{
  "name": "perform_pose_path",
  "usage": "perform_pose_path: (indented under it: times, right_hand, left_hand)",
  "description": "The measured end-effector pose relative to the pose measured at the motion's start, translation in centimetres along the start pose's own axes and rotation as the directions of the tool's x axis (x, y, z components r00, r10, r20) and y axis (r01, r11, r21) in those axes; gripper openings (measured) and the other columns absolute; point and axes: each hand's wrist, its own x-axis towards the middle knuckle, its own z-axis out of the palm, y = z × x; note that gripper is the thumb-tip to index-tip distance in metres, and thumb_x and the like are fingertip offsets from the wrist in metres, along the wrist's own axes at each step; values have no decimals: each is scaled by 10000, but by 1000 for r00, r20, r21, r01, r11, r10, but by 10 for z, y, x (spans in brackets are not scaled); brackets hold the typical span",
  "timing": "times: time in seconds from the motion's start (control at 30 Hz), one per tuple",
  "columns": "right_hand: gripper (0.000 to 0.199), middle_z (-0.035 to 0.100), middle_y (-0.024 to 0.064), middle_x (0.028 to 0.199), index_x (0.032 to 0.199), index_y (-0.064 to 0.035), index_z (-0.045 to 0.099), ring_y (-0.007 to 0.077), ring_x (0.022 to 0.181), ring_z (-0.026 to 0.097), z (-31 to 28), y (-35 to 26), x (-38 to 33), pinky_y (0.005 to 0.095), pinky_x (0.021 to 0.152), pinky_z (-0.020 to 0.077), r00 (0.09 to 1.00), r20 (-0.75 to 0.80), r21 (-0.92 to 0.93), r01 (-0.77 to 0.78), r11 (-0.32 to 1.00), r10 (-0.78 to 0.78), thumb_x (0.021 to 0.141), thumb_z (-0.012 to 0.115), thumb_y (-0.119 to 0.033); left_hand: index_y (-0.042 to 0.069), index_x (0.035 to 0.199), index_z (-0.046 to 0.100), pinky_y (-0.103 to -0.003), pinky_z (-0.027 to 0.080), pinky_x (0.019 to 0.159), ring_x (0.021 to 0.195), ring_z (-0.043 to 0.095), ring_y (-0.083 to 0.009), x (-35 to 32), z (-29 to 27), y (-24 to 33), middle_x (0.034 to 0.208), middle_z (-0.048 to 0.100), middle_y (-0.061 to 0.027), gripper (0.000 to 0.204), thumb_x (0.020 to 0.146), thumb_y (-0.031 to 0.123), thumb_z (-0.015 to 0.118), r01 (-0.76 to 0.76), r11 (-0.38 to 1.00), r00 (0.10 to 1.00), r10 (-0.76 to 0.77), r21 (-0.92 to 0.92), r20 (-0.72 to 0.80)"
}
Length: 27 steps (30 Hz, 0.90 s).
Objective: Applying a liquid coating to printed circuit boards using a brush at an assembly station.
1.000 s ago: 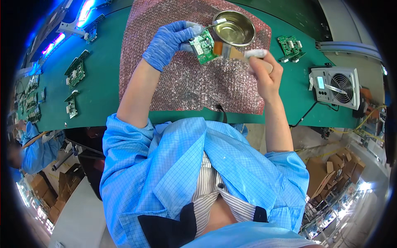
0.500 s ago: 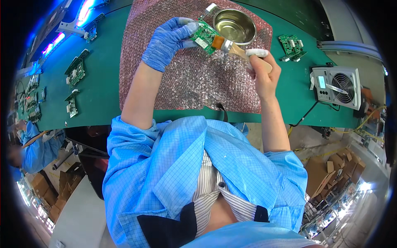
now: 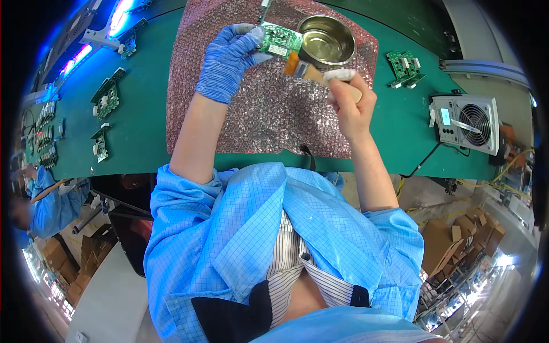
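My left hand [image 3: 230,60], in a blue knitted glove, is closed on the left end of a green circuit board [image 3: 281,40], held above the mat. My right hand [image 3: 351,100] grips the wooden handle of a flat brush [image 3: 306,70]; white covers show on a fingertip. The brush's orange-brown bristles lie at the board's lower right corner; whether they touch it I cannot tell. Just right of the board stands a round metal bowl [image 3: 326,40] with some clear liquid in it. Under them all spreads a pinkish bubble-wrap mat [image 3: 257,123].
More circuit boards stand at the left [image 3: 107,94] and right [image 3: 405,68] of the green table [image 3: 137,137]. A white fan unit [image 3: 466,121] sits at the right edge, its cable running down. Glowing lamps [image 3: 118,17] are at upper left. Another person's blue sleeve [image 3: 54,211] shows far left.
The board has turned flatter and shifted slightly, still in my left hand. My right hand has moved left and a little down, bringing the brush to the board's lower edge.
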Motion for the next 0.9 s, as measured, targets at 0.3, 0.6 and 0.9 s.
perform_pose_path:
  times: [0.3, 0.6, 0.9]
  right_hand:
    - [131, 482, -7, 562, 835, -4, 558, 36, 422, 409, -2, -10, -5, 165, 369, 312, 993, -93, 56, -71, 996, 76, 776, 529, -117]
    - [133, 461, -2, 561, 844, -6, 541, 41, 413, 377, -21, 8, 1, 162, 362, 282, 941, -312, 124, -98, 987, 132, 785, 518, -123]
    - [137, 476, 4, 551, 852, -5, 535, 49, 407, 385, -18, 19, 17, 159, 361, 272, 920, -352, 147, -126, 981, 171, 792, 523, -128]
  left_hand:
    - [68, 874, 562, -305, 523, 642, 786, 585, -191, 28, -26, 8, 853, 581, -90, 171, 730, 133, 628, 69, 968, 998, -70, -242, 5]
    - [60, 795, 587, -240, 448, 393, 438, 504, -133, 101, -70, 23, 624, 543, -55, 213, 705, 240, 656, 150, 985, 915, -107, 82, -390]
    - [58, 779, 521, -288, 397, 383, 458, 476, -166, 243, -153, 23, 609, 490, -64, 87, 722, 91, 578, -75, 997, 886, 57, -20, -461]
